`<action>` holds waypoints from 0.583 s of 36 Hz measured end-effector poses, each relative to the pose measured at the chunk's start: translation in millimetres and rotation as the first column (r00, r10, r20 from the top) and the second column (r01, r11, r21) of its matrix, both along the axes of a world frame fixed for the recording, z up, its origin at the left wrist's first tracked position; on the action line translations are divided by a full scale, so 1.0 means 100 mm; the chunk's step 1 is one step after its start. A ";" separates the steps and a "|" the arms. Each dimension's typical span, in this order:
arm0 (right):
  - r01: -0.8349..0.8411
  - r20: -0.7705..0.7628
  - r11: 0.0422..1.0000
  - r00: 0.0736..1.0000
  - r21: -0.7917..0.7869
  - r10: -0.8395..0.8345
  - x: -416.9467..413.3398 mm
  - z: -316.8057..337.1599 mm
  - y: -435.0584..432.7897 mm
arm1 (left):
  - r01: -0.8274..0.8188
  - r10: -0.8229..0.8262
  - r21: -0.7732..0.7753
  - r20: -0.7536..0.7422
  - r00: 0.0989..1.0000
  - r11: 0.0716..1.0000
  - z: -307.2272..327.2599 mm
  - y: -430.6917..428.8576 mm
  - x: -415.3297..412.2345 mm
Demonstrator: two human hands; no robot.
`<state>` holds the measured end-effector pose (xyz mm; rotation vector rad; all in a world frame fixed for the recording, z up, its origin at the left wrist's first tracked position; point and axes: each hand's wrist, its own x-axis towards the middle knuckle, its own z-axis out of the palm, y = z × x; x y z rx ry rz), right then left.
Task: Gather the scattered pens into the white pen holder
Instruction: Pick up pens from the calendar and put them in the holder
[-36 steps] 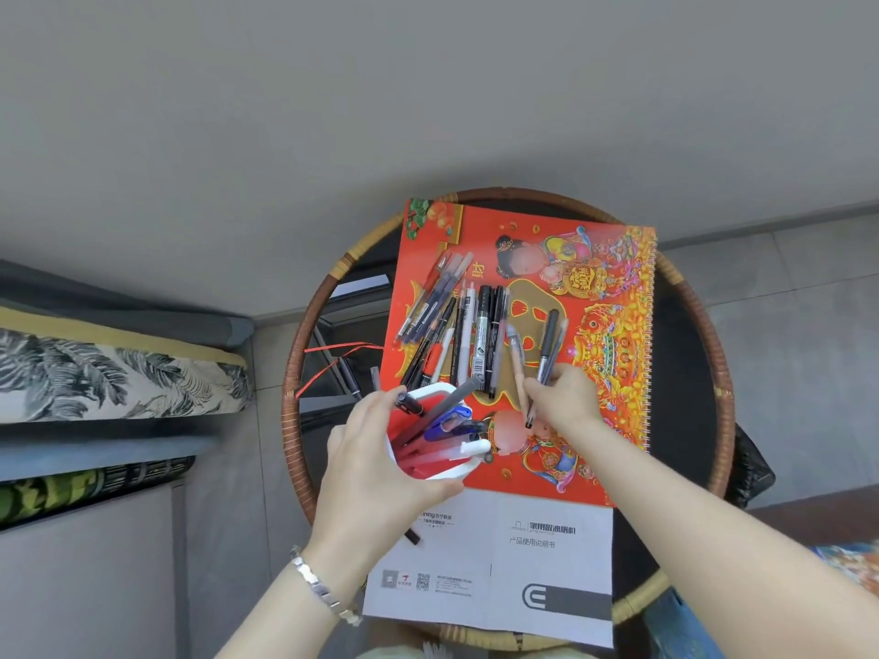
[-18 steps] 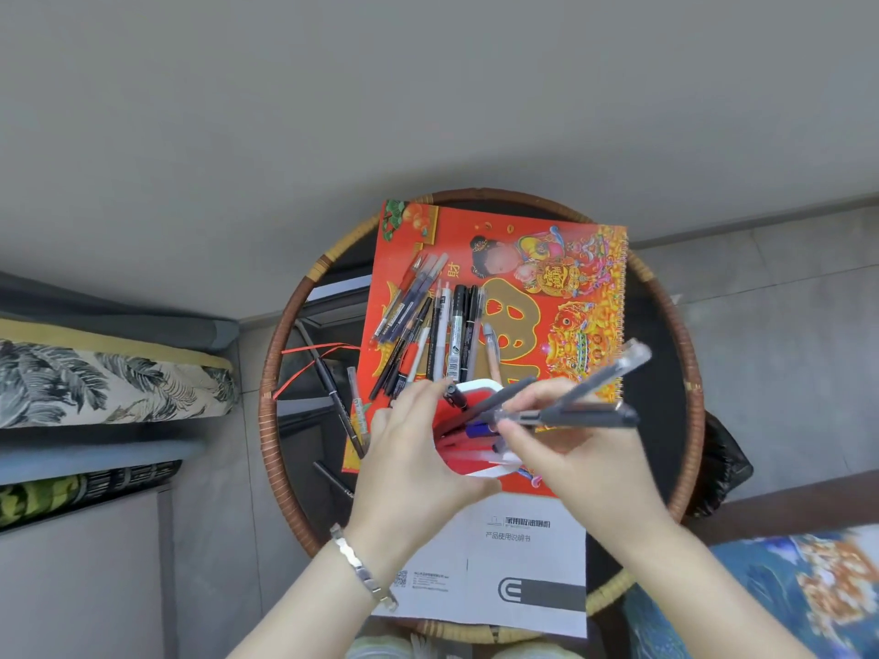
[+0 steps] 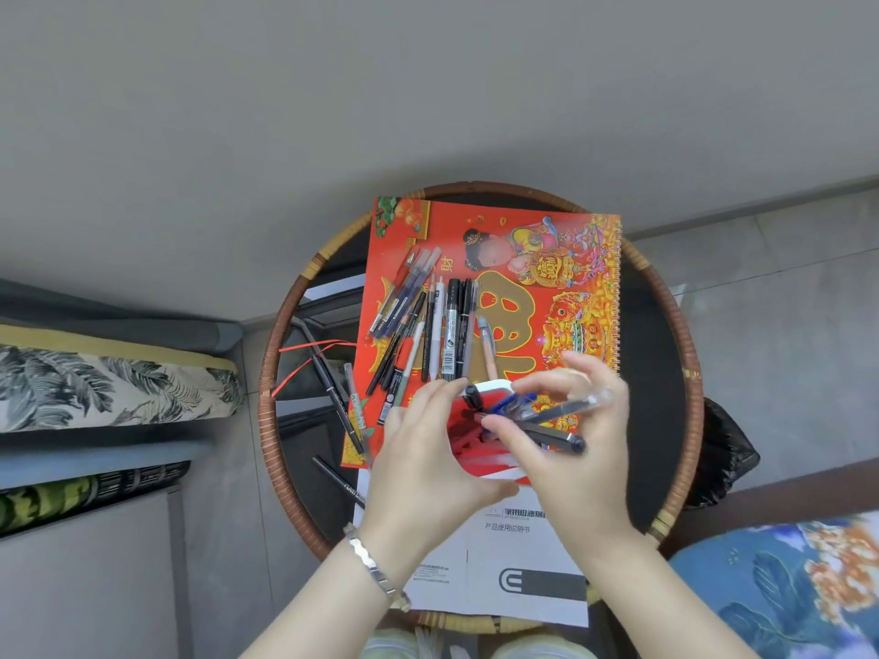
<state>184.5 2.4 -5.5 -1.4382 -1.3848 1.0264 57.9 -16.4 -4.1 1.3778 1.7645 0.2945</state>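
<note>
My left hand [image 3: 418,459] grips the white pen holder [image 3: 492,387], tilted toward me, with several pens inside. My right hand [image 3: 571,439] holds two pens [image 3: 561,416], one clear and one dark, with their tips at the holder's mouth. Several more pens [image 3: 437,330] lie side by side on the red calendar [image 3: 547,259]. A few dark pens [image 3: 333,392] lie off its left edge on the glass.
The round glass table has a rattan rim [image 3: 271,373]. A white instruction sheet [image 3: 499,563] lies at the near edge under my wrists. A leaf-print cushion [image 3: 95,382] is at the left, a blue floral cushion [image 3: 785,577] at the right.
My right hand lifted two pens off the calendar and brought them left to the holder's mouth. My left hand kept hold of the holder.
</note>
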 end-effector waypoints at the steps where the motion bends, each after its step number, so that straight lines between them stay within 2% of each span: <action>1: -0.006 -0.006 0.998 1.000 0.057 0.006 0.01 0.00 -0.01 | -0.007 0.007 0.006 0.000 1.000 1.000 -0.01 0.00 0.00; 3: 0.020 -0.072 0.985 0.997 0.174 -0.007 0.04 0.00 -0.01 | -0.013 0.013 0.012 -0.003 1.000 1.000 -0.01 0.02 -0.01; 5: 0.056 -0.070 0.965 0.997 0.256 -0.039 0.09 -0.02 -0.02 | -0.016 0.016 0.002 -0.001 1.000 1.000 -0.01 0.02 -0.02; 7: -0.021 0.081 0.961 0.997 0.276 -0.002 0.14 -0.05 0.01 | -0.016 0.016 0.009 0.000 1.000 1.000 -0.01 0.02 -0.03; 10: -0.230 0.356 0.955 0.922 0.185 0.153 0.19 -0.14 -0.03 | -0.028 0.028 0.037 -0.004 1.000 0.999 -0.02 0.01 -0.04; 13: -0.371 0.456 0.928 0.833 0.036 0.315 0.23 -0.15 -0.09 | -0.038 0.039 0.038 -0.028 0.999 0.999 -0.02 -0.01 -0.06; 16: -0.499 0.517 0.857 0.704 -0.127 0.486 0.27 -0.16 -0.10 | -0.071 0.072 0.025 -0.037 0.997 0.997 -0.04 -0.06 -0.10; 18: -0.544 0.478 0.792 0.638 -0.275 0.604 0.28 -0.15 -0.09 | -0.060 0.060 0.021 -0.035 0.998 0.998 -0.04 -0.09 -0.13; 19: -0.558 0.414 0.767 0.646 -0.318 0.641 0.29 -0.14 -0.08 | -0.039 0.040 0.017 -0.031 0.999 0.999 -0.02 -0.10 -0.14; 21: -0.539 0.219 0.780 0.759 -0.319 0.614 0.34 -0.11 -0.06 | -0.014 0.014 0.011 0.005 1.000 1.000 0.00 -0.10 -0.16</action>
